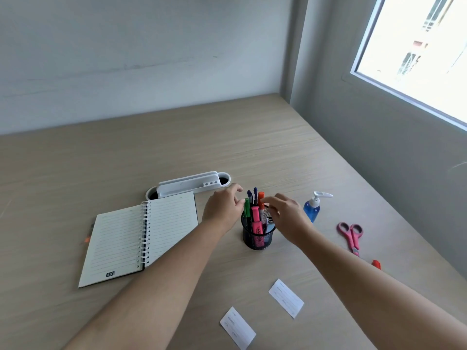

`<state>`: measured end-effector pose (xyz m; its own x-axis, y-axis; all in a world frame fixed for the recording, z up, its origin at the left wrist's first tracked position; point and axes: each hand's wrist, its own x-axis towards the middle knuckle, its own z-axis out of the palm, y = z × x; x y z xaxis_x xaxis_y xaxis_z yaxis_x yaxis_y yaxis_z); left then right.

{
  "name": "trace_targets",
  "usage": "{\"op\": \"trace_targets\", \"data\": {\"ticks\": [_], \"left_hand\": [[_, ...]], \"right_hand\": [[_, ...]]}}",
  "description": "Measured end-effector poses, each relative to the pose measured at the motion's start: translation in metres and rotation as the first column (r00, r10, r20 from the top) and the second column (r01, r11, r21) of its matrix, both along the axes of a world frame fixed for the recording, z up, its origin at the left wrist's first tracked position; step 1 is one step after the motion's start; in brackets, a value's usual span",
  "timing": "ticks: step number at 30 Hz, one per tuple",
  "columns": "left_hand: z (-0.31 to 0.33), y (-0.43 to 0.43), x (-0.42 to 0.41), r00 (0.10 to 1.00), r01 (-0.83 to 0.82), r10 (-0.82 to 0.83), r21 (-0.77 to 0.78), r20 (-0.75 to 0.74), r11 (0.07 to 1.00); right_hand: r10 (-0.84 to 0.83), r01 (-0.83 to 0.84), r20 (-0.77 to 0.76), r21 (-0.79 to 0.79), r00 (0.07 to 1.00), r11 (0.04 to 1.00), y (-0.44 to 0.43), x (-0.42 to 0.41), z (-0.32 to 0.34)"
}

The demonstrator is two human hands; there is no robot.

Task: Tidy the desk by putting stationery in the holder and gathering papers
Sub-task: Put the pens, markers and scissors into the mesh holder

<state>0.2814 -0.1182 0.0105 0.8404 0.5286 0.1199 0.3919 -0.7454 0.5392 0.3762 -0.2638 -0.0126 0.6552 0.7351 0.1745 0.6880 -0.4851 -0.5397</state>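
While both of your forearms reach in from the near edge of the pale wood-grain desk [252, 137], your hands meet at the black wire-mesh cylinder holder [257, 234], which stands upright about midway across the surface. Your left hand [223, 207] is just to the left of the holder's rim, fingers loosely curled and spread, gripping nothing you can see. Your right hand [285, 213] hovers at the right of the rim, its fingertips pinched narrow close to the orange-capped marker [261, 198]; whether they actually grip it cannot be told. Inside the holder stand a pink highlighter [255, 215], a green pen [247, 207] and two dark blue pens [252, 194], all poking above the rim.

Left of the holder, an open spiral-bound lined notebook [131, 238] lies flat, and behind it, toward the far edge, sits a long white plastic desk organiser [188, 185]. To the right of the holder a blue pump bottle with a white nozzle [313, 208] stands upright, and nearer the right edge lie pink-handled scissors [351, 234], closed, with a small red object [376, 264] just beyond their tip. Two white rectangular paper slips [286, 298] lie apart from each other close to the near edge, between your arms.
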Motion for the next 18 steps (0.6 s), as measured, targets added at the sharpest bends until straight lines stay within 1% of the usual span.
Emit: {"op": "trace_targets", "data": {"ticks": [3, 6, 9, 11, 13, 16, 18], "left_hand": [[0.016, -0.012, 0.003, 0.992, 0.014, -0.023, 0.071, 0.128, 0.997], [0.03, -0.04, 0.013, 0.976, 0.097, -0.116, 0.109, 0.186, 0.989], [0.029, -0.074, 0.024, 0.962, 0.217, -0.23, 0.1, 0.146, 0.971], [0.017, -0.1, 0.033, 0.951, 0.299, -0.303, 0.066, 0.065, 0.952], [0.001, -0.127, 0.043, 0.934, 0.356, -0.355, 0.02, -0.05, 0.934], [-0.027, -0.158, 0.058, 0.898, 0.367, -0.375, -0.079, -0.229, 0.927], [-0.044, -0.178, 0.073, 0.869, 0.348, -0.378, -0.146, -0.32, 0.926]], "right_hand": [[-0.149, 0.148, -0.004, 0.146, 0.989, 0.978, -0.026, 0.005, 0.01], [-0.345, 0.347, -0.042, 0.172, 0.938, 0.922, -0.064, 0.014, 0.02], [-0.533, 0.543, -0.101, 0.131, 0.84, 0.83, -0.105, 0.023, 0.025], [-0.622, 0.633, -0.152, 0.039, 0.768, 0.773, -0.134, 0.028, 0.019], [-0.687, 0.677, -0.153, -0.121, 0.71, 0.726, -0.163, 0.033, 0.003], [-0.726, 0.637, -0.166, -0.378, 0.667, 0.672, -0.196, 0.033, -0.024], [-0.74, 0.58, -0.203, -0.502, 0.642, 0.641, -0.214, 0.032, -0.04]]}}
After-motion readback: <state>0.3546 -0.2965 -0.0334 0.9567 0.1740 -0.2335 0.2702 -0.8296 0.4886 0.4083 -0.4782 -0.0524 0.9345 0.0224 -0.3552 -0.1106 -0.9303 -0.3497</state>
